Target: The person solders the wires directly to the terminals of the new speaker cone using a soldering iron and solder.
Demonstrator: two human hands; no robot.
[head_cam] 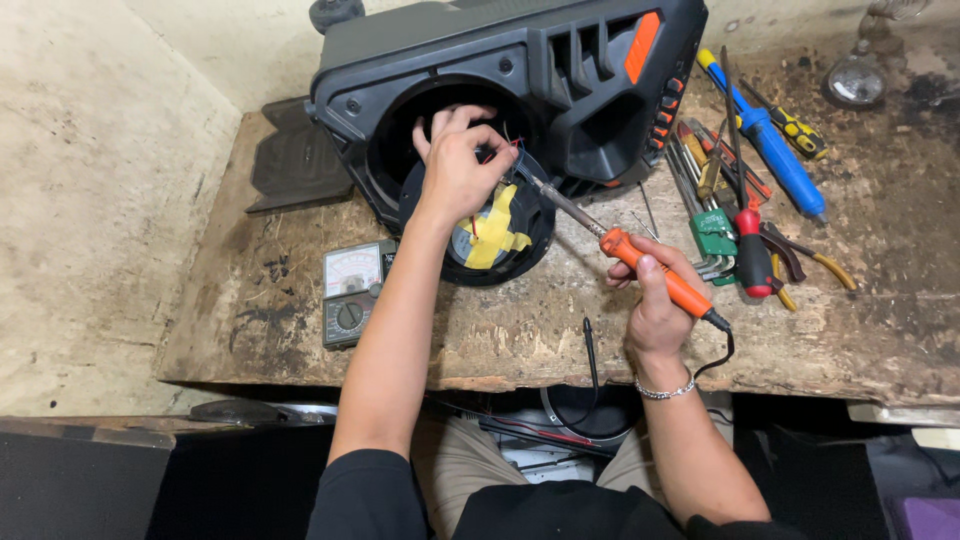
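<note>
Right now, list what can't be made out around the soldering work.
- Soldering iron tip: head view, hidden behind the left hand, so contact with the wires cannot be told.
- Speaker: partly covered by that hand and yellow tape.
- Cord from the right hand: drops past the bench edge.
- Round glass thing top right: too blurred to tell.

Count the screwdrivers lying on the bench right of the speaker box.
3, perhaps more hidden in the pile: a blue screwdriver lying diagonally, a yellow-and-black screwdriver just beyond it, and a red-handled screwdriver nearer the right hand.
</note>
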